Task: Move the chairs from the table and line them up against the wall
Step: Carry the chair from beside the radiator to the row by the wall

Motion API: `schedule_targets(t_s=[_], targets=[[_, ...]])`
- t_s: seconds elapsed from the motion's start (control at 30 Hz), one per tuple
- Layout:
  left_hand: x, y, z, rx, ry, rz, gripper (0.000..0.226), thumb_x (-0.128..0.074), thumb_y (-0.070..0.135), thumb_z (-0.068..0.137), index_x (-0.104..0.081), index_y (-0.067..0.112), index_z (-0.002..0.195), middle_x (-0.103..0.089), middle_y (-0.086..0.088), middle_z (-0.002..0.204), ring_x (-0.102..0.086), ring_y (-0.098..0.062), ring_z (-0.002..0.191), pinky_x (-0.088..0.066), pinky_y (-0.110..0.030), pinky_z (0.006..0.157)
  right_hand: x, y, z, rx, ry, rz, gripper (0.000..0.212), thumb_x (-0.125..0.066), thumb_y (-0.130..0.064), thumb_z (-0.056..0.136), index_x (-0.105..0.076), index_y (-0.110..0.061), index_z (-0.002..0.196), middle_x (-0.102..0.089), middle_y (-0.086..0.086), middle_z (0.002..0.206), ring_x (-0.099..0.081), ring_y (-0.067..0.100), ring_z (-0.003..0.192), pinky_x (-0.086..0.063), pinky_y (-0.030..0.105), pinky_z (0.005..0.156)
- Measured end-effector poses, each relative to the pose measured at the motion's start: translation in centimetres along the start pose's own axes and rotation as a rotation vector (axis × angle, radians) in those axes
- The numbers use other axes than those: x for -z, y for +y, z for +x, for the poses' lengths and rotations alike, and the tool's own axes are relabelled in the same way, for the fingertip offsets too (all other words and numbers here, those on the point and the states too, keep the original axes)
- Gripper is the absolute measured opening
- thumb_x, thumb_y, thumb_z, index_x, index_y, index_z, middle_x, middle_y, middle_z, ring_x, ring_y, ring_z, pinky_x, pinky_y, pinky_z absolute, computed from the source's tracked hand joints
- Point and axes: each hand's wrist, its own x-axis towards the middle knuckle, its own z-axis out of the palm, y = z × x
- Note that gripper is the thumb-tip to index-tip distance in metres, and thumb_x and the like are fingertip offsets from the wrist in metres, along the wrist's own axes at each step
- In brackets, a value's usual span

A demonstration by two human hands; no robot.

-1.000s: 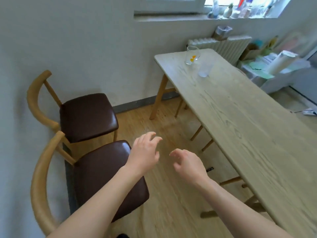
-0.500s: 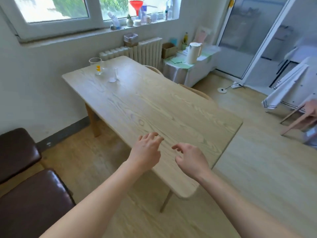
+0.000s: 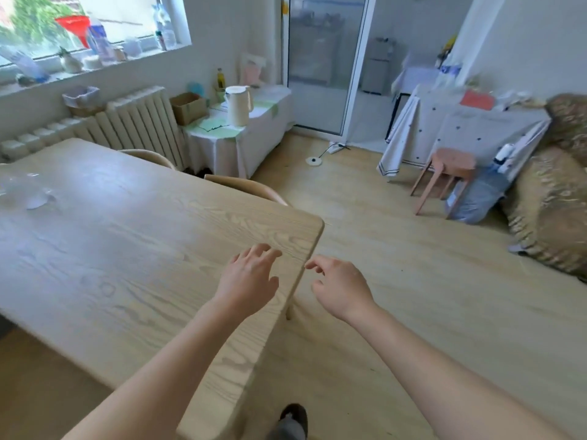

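Observation:
A long light-wood table [image 3: 127, 249] fills the left half of the head view. Behind its far edge show the curved wooden backs of two chairs: one [image 3: 251, 189] near the table's right corner, another [image 3: 149, 156] further left by the radiator. Their seats are hidden under the table. My left hand [image 3: 249, 281] hovers over the table's right end, fingers apart, holding nothing. My right hand [image 3: 341, 285] floats just past the table's edge over the floor, fingers loosely spread and empty. Neither hand touches a chair.
A white radiator [image 3: 127, 122] and a cloth-covered side table [image 3: 235, 141] with a jug stand behind the table. A pink stool [image 3: 444, 176], a water bottle and a patterned sofa [image 3: 552, 198] line the right. Bare wood floor [image 3: 381, 249] lies between. Blurred glasses [image 3: 28, 192] sit on the table's left.
The view has swung right, from the two brown-seated chairs at the wall across the table to its right end. Both hands stay empty and held out in front.

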Motion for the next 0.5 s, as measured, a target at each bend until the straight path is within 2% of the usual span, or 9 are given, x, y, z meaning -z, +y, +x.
schedule_targets(t_s=[0.23, 0.5], targets=[[-0.7, 2.9, 11.3, -0.039, 0.031, -0.043, 0.051, -0.054, 0.028, 0.089, -0.040, 0.024, 0.137, -0.042, 0.000, 0.144, -0.042, -0.022, 0.129, -0.035, -0.037, 0.104, 4.7, 4.1, 8.3, -0.010, 0.019, -0.043, 0.038, -0.049, -0.014, 0.084, -0.061, -0.027, 0.117, -0.064, 0.003, 0.118, -0.057, 0.024, 0.109, -0.048, 0.034, 0.087], [-0.5, 1.9, 25.1, -0.001, 0.063, -0.050, 0.049, -0.055, 0.028, 0.088, -0.043, 0.022, 0.135, -0.045, 0.000, 0.140, -0.044, -0.023, 0.126, -0.038, -0.036, 0.100, 8.8, 6.2, 22.2, -0.008, -0.025, -0.086, 0.039, -0.049, -0.015, 0.085, -0.060, -0.026, 0.121, -0.063, 0.002, 0.120, -0.056, 0.022, 0.112, -0.045, 0.031, 0.088]])
